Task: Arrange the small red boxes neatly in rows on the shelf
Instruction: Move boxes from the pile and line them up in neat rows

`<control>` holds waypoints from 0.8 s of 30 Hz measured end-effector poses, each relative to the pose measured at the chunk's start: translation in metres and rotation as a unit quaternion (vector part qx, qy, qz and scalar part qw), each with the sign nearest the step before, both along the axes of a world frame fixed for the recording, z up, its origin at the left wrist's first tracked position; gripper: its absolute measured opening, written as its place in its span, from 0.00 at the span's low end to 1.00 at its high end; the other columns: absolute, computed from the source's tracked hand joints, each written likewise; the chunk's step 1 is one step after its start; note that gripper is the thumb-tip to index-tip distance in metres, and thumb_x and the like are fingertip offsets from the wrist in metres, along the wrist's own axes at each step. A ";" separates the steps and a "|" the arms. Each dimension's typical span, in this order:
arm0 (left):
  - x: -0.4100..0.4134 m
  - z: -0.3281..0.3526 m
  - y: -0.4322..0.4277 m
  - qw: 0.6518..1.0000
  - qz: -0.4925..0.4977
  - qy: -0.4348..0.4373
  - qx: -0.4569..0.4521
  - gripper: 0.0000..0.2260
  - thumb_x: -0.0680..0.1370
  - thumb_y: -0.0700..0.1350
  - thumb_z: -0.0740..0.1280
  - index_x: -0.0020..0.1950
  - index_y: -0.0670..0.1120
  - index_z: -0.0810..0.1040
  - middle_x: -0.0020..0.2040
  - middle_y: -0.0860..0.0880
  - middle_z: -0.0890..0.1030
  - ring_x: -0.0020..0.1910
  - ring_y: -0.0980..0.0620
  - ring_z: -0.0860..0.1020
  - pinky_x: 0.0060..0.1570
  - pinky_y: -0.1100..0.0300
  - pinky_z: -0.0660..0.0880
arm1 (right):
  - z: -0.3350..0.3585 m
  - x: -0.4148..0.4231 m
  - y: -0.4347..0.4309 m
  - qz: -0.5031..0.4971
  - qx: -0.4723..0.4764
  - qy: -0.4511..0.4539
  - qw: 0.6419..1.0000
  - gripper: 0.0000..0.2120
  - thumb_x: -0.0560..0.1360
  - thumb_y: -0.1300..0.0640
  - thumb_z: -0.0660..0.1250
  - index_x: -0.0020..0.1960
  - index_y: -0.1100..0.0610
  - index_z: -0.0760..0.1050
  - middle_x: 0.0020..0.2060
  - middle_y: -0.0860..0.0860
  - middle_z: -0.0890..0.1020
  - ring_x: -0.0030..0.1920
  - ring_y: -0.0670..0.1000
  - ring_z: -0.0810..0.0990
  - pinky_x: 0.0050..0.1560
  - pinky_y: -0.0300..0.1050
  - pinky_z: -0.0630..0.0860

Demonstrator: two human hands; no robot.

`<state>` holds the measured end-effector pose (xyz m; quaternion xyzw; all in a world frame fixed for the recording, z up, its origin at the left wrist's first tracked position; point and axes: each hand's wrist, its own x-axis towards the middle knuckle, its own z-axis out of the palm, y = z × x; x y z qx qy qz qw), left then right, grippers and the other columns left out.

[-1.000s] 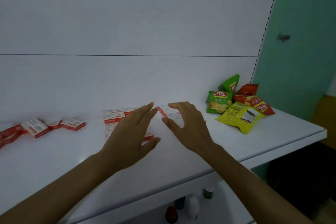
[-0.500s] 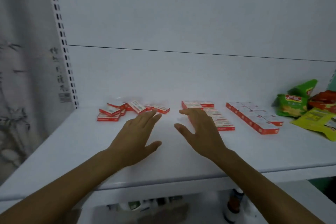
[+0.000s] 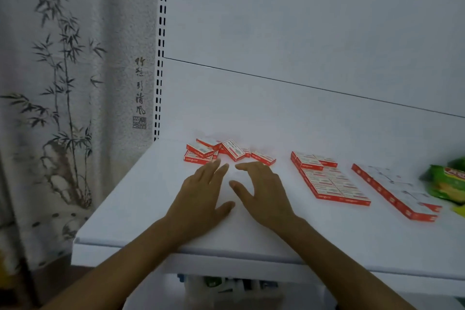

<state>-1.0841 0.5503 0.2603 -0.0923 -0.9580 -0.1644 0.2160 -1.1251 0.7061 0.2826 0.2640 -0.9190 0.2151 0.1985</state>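
Observation:
A loose heap of several small red boxes lies at the back left of the white shelf. To its right, several boxes sit flat in a tidy block, and a straight row of boxes runs farther right. My left hand hovers palm down just in front of the heap, fingers straight, holding nothing. My right hand is beside it, fingers spread and slightly bent, empty, its fingertips close to the nearest loose box.
Green and yellow snack bags lie at the right edge of the shelf. A slotted upright and a bamboo-print wall stand on the left. Bottles and packets sit on a lower shelf.
The view has swung left from the snack bags to the loose heap. Both hands left the arranged boxes and now hover in front of the heap, still empty.

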 end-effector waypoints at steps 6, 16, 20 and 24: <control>-0.010 0.002 -0.015 0.999 -0.031 0.030 -0.009 0.38 0.71 0.67 0.54 0.76 0.50 0.53 0.77 0.49 0.53 0.75 0.48 0.53 0.71 0.48 0.54 | 0.002 -0.005 -0.002 -0.013 -0.014 -0.013 1.000 0.27 0.72 0.37 0.52 0.66 0.48 0.68 0.67 0.45 0.70 0.68 0.46 0.66 0.69 0.43 0.55; -0.054 0.004 -0.045 0.995 0.075 -0.062 0.035 0.36 0.75 0.60 0.62 0.76 0.46 0.50 0.75 0.46 0.57 0.73 0.46 0.56 0.68 0.48 0.61 | 0.007 -0.028 -0.001 -0.007 -0.005 -0.015 1.000 0.19 0.76 0.44 0.60 0.64 0.49 0.69 0.64 0.46 0.73 0.64 0.47 0.70 0.65 0.46 0.64; -0.056 0.002 -0.045 0.994 0.076 -0.072 0.017 0.34 0.76 0.62 0.59 0.76 0.46 0.52 0.76 0.46 0.55 0.74 0.47 0.54 0.70 0.49 0.58 | 0.003 -0.052 -0.025 0.005 0.004 -0.015 1.000 0.18 0.76 0.46 0.62 0.63 0.51 0.70 0.62 0.48 0.74 0.62 0.48 0.72 0.63 0.49 0.69; -0.056 0.000 -0.046 0.994 0.087 -0.065 0.020 0.34 0.76 0.62 0.58 0.75 0.46 0.53 0.75 0.47 0.57 0.73 0.48 0.56 0.69 0.50 0.58 | 0.006 -0.079 -0.053 0.029 0.015 0.003 0.999 0.16 0.76 0.49 0.63 0.62 0.53 0.72 0.59 0.51 0.76 0.58 0.50 0.73 0.60 0.49 0.71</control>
